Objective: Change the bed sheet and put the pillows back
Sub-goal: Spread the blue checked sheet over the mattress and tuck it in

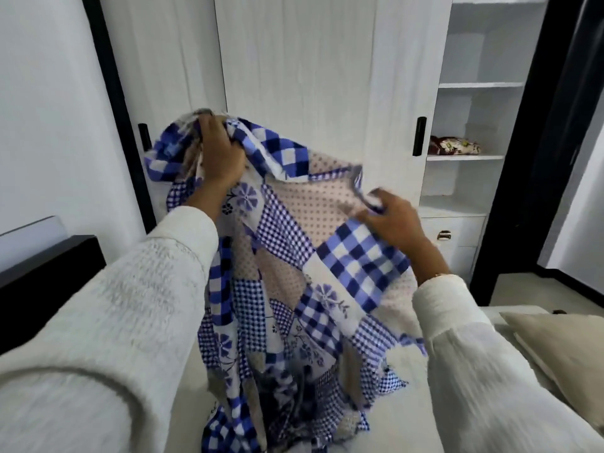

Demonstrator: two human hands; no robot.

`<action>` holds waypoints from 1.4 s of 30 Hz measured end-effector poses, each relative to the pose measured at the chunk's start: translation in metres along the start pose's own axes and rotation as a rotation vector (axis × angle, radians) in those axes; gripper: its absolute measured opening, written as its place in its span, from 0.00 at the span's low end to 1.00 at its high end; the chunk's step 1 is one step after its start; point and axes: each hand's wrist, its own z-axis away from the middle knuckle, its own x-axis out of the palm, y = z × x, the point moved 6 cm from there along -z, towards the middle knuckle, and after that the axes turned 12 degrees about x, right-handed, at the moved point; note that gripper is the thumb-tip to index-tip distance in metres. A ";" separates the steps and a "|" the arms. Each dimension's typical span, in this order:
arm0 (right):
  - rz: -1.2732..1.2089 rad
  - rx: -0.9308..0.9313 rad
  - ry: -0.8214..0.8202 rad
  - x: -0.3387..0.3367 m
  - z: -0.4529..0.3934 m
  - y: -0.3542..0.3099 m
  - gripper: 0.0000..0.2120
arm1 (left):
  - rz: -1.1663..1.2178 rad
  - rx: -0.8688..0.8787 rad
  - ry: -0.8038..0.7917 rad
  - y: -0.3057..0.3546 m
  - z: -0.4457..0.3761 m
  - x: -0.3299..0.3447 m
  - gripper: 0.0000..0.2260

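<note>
Head view, frame centre: left hand (pixel 219 151) and right hand (pixel 394 220) each grip the blue patchwork sheet (pixel 294 273); no writing legible.

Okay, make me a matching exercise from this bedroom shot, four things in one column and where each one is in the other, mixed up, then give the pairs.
Things:
1. patchwork sheet
2. beige pillow
3. folded floral cloth
4. black handle

Places:
A. on an open wardrobe shelf
B. on the wardrobe's sliding door
C. lying on the bed at the right
D. gripped and lifted by the left hand and right hand

Pairs: 1-D, 2-C, 3-A, 4-B
</note>
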 end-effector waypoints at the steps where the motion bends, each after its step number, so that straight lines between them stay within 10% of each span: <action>1: 0.246 0.009 -0.118 0.016 0.002 0.011 0.21 | 0.000 -0.001 0.004 0.004 -0.001 -0.005 0.10; 7: 0.204 0.456 0.255 -0.010 0.003 0.061 0.12 | -0.209 0.174 -0.184 0.020 -0.047 -0.009 0.31; 10: -0.028 0.592 0.033 0.008 0.007 0.074 0.16 | -0.278 -0.011 -0.466 0.001 -0.021 0.017 0.38; 14: -0.699 0.738 -0.182 0.039 0.018 0.060 0.12 | -0.026 -0.080 -0.991 -0.013 0.056 0.065 0.16; 18: -0.853 0.535 -0.417 0.055 0.030 -0.010 0.16 | 0.317 -0.234 -1.387 0.005 0.131 0.091 0.22; 24: -0.536 0.165 -0.631 0.075 0.051 -0.071 0.13 | 0.665 -0.379 -0.959 0.004 0.147 0.068 0.12; 29: -0.653 0.208 -0.249 0.073 0.016 -0.037 0.12 | 0.963 -0.738 -0.513 -0.016 0.143 0.023 0.09; 32: -0.418 -0.047 -0.790 0.133 0.052 -0.044 0.33 | 1.018 -0.889 -0.196 -0.036 0.143 -0.007 0.12; 35: -0.313 -0.085 -1.022 0.181 0.084 -0.051 0.24 | 0.960 -0.940 -0.131 -0.043 0.153 -0.034 0.10; 39: -0.183 0.085 -0.331 0.187 0.059 -0.046 0.13 | 0.786 -0.985 -0.157 -0.062 0.179 -0.081 0.15; 42: -0.475 0.365 -0.034 0.160 0.053 -0.025 0.16 | 0.229 -0.972 -0.162 -0.097 0.211 -0.130 0.11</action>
